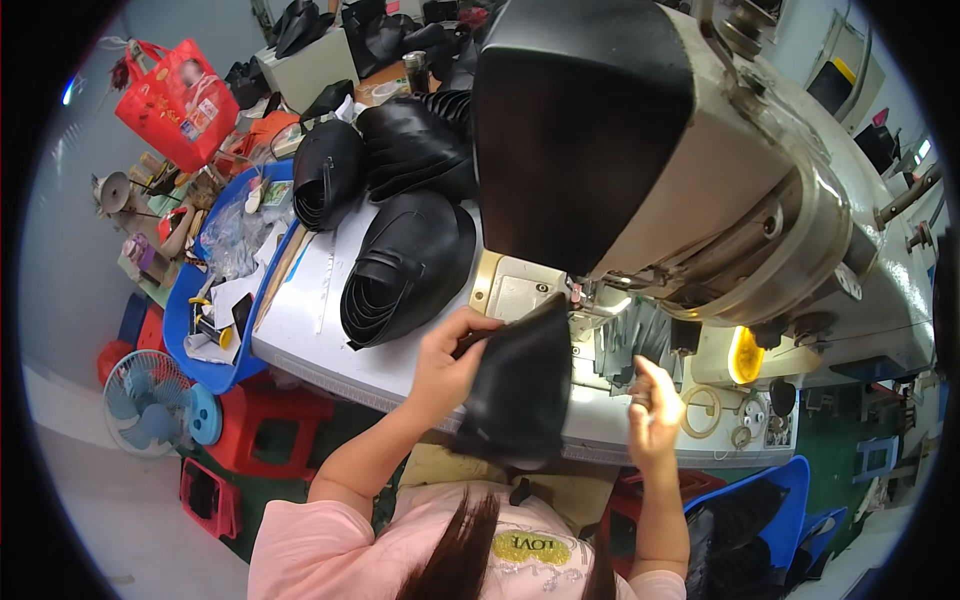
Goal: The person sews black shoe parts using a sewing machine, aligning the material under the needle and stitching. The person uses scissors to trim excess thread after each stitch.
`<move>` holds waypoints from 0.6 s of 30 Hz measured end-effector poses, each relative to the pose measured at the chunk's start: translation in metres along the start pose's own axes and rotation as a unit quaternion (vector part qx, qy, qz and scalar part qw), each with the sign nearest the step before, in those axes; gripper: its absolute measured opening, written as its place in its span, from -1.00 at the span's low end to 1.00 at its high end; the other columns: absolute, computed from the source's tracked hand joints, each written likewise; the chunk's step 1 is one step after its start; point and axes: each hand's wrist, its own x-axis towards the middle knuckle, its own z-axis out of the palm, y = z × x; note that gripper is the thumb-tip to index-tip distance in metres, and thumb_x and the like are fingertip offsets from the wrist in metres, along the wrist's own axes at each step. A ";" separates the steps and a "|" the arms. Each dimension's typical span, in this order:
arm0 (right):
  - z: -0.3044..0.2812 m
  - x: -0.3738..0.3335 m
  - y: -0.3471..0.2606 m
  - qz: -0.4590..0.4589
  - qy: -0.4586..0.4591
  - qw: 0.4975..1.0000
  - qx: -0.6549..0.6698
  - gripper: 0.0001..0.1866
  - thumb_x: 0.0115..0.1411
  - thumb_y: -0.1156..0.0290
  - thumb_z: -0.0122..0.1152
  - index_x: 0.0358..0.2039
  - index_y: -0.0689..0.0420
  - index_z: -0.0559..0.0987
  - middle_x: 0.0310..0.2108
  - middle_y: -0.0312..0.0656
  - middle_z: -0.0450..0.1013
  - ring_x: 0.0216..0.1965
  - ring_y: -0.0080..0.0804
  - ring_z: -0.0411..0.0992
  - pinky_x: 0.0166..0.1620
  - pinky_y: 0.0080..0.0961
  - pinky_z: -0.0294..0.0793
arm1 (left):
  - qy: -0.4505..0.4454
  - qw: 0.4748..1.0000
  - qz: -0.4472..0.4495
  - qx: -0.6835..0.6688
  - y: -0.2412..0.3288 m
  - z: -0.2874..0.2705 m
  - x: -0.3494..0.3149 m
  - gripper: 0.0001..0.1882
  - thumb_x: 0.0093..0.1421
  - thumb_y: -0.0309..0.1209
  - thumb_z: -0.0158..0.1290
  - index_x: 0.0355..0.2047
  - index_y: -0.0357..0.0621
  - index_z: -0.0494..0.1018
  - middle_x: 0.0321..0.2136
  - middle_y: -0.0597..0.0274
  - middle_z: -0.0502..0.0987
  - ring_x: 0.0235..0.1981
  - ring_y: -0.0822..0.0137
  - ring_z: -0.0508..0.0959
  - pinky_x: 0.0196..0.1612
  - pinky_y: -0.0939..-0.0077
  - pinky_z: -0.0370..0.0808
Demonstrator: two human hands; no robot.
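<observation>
My left hand pinches the left edge of a black leather-like shoe upper piece and holds it up over the front edge of the worktable. The top corner of the piece reaches close to the needle area of a sewing machine. To the right of it, my right hand is raised with its fingers loosely bent and apart, and nothing shows in it. Just beyond that hand, a stack of thin dark pieces lies on the machine bed. The machine's black cover hides part of the table behind.
Nested black pieces are piled on the white table to the left. A blue tray with scraps adjoins it. Below stand a fan and red stools. A blue bin of black pieces sits lower right.
</observation>
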 end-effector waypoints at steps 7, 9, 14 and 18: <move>0.064 0.017 -0.030 -0.047 -0.036 0.996 -0.068 -0.68 -0.19 0.61 0.23 -0.38 0.20 0.35 -0.46 -0.09 0.30 -0.56 -0.19 0.36 -0.53 -0.42 0.37 | -0.071 0.993 -0.094 -0.023 -0.010 -0.013 -0.017 -0.80 0.01 -0.51 0.05 -0.31 -0.24 0.38 -0.42 0.26 0.46 -0.40 0.46 0.47 -0.29 0.65 0.42; 0.069 0.020 -0.026 -0.067 -0.013 0.994 -0.084 -0.67 -0.20 0.60 0.26 -0.38 0.20 0.35 -0.46 -0.10 0.30 -0.57 -0.18 0.35 -0.55 -0.42 0.35 | -0.021 0.924 -0.289 -0.250 -0.032 -0.011 -0.018 -0.74 0.05 -0.52 -0.02 -0.20 -0.29 0.35 -0.36 0.19 0.47 -0.38 0.39 0.50 -0.27 0.63 0.45; 0.072 0.030 -0.033 -0.095 0.003 0.990 -0.100 -0.69 -0.22 0.58 0.29 -0.44 0.20 0.37 -0.47 -0.10 0.30 -0.58 -0.18 0.34 -0.59 -0.45 0.31 | -0.076 0.966 -0.223 -0.104 -0.046 -0.003 -0.023 -0.76 0.05 -0.49 -0.03 -0.23 -0.26 0.38 -0.33 0.20 0.46 -0.33 0.41 0.47 -0.26 0.58 0.43; 0.072 0.028 -0.031 -0.110 -0.012 0.990 -0.088 -0.73 -0.21 0.60 0.27 -0.47 0.21 0.37 -0.48 -0.12 0.28 -0.59 -0.29 0.33 -0.58 -0.53 0.30 | -0.064 0.970 -0.214 -0.095 -0.052 -0.006 -0.027 -0.81 0.06 -0.44 -0.02 -0.30 -0.22 0.44 -0.39 0.20 0.47 -0.37 0.33 0.44 -0.29 0.48 0.38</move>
